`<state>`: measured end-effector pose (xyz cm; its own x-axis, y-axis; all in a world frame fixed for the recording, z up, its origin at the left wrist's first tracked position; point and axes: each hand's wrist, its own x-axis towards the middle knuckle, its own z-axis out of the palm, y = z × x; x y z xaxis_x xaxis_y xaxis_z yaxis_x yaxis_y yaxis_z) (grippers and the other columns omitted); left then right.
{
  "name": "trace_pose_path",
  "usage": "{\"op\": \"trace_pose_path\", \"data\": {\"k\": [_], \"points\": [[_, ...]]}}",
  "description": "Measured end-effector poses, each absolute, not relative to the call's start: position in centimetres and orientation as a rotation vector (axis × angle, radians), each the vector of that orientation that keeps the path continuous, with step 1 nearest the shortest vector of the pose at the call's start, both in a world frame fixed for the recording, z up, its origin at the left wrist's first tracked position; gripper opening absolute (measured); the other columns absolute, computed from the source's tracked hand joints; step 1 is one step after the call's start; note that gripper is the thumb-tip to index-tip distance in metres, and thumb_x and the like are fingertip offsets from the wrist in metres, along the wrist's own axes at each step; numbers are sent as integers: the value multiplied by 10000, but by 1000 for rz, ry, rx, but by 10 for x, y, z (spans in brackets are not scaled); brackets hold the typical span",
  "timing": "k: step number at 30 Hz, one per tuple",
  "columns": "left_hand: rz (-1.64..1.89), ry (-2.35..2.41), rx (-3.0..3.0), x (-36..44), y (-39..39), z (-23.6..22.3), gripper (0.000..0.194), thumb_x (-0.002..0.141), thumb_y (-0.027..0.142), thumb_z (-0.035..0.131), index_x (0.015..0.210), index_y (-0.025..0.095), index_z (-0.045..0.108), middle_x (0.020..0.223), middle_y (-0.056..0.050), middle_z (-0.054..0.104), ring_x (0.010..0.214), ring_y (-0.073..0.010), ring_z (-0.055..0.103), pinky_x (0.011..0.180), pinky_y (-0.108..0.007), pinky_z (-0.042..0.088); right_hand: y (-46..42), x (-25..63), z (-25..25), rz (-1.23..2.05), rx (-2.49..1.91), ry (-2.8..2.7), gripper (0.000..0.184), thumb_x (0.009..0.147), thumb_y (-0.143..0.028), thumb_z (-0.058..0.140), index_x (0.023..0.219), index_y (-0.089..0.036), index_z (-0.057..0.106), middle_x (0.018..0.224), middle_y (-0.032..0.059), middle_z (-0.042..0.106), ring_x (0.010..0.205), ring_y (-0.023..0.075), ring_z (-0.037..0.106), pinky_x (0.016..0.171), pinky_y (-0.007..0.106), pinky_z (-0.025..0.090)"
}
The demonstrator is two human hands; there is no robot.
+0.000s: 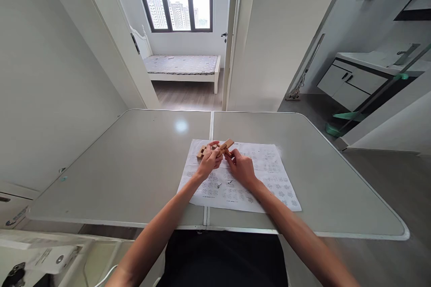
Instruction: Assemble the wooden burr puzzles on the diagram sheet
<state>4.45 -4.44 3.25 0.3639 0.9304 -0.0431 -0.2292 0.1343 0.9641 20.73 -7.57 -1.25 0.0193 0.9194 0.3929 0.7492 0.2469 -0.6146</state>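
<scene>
Several notched wooden puzzle pieces (226, 145) are gathered between my hands above a printed instruction sheet (269, 175). My left hand (209, 160) is closed around some of these blocks, its fingers curled over them. One piece slants up to the right, past the fingertips. My right hand (241, 166) meets the same cluster from the right, with thumb and fingers pinched at its lower right side. Another wooden block (201, 152) shows just left of my left hand; whether it rests on the paper or joins the cluster I cannot tell. My fingers partly cover the pieces.
The sheet lies on a grey folding table (141, 166) with a pale seam down its middle. Beyond the far edge are a doorway, a bed (183, 65) and a window. A sink cabinet (357, 78) stands at right. A white box (54, 259) sits at lower left.
</scene>
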Motion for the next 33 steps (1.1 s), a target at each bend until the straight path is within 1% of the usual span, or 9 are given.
{"op": "trace_pose_path", "data": {"k": [6,10,14,19,22,25,27,30,33], "points": [[898,856,1085,46,-45,26,521,917,519,653,1268,291,343,615,131,379,379,-63,310,391,-147,180,-76,207,-9,332,-1548,-1774,241,1063,-418,411,1056,-227,559,813,55,765,609,232,678,577,290,359],[878,869,1076,47,-47,27,548,920,527,652,1284,310,306,618,134,400,375,-64,329,388,-143,182,-75,208,-10,381,-1531,-1770,223,1062,-411,404,1067,-232,537,824,57,763,627,244,684,581,297,365],[874,863,1075,49,-47,28,565,922,534,653,1286,309,283,618,137,415,370,-61,317,388,-149,186,-75,209,-12,415,-1509,-1747,198,1059,-395,401,1058,-242,526,877,57,773,650,242,694,599,298,384],[898,835,1033,52,-50,26,570,945,517,639,1301,299,252,650,122,470,378,-56,315,398,-164,227,-77,208,-10,443,-1490,-1699,196,1050,-406,405,1029,-247,516,907,67,778,662,242,698,614,301,416],[890,854,939,53,-50,26,593,941,511,655,1304,292,241,662,114,493,380,-50,311,406,-166,238,-78,208,-8,463,-1489,-1674,198,1041,-411,407,1006,-249,516,886,62,772,641,238,689,600,299,416],[868,863,871,53,-49,25,635,913,528,697,1301,289,254,675,111,498,375,-48,324,400,-167,245,-78,208,-6,487,-1496,-1662,213,1037,-425,400,986,-251,514,830,49,757,598,232,666,589,303,414],[855,853,870,52,-49,25,631,896,553,714,1281,286,291,684,106,500,378,-48,336,395,-167,251,-78,208,-6,515,-1488,-1646,219,1035,-438,404,986,-254,512,797,42,748,587,233,661,593,309,426],[813,812,929,51,-49,26,534,895,601,695,1160,257,386,691,93,504,389,-39,327,386,-165,260,-78,208,-7,580,-1463,-1598,232,1036,-469,411,1004,-260,508,759,30,737,581,239,673,602,319,457],[807,767,1008,51,-51,28,473,908,636,656,1018,240,421,678,91,491,397,-33,309,376,-160,267,-79,208,-7,648,-1426,-1546,259,1043,-512,409,1013,-270,498,752,16,738,579,238,696,622,328,490]]}}
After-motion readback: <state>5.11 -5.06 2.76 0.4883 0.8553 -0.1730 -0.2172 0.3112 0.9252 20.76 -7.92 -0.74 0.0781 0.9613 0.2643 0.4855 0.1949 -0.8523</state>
